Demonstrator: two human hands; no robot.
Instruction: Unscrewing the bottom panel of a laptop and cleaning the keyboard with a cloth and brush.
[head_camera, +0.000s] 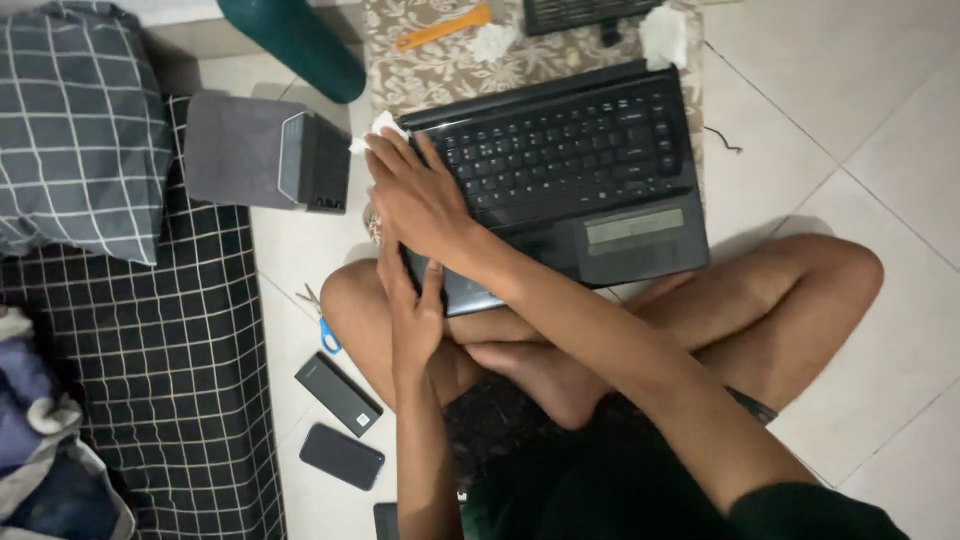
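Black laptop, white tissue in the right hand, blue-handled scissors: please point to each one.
Black laptop (640, 235): head view, on the palm rest.
White tissue (384, 126): head view, on the corner showing above the fingers.
Blue-handled scissors (328, 338): head view, on the blue handle loop.

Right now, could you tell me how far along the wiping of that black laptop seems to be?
Done: two crumpled white tissues lie on the patterned mat behind the laptop, apparently used already. In hand: the right hand presses a white tissue at the keyboard's far left corner, while the left hand steadies the near left edge. Left: whether the remaining keys and palm rest need wiping cannot be told.
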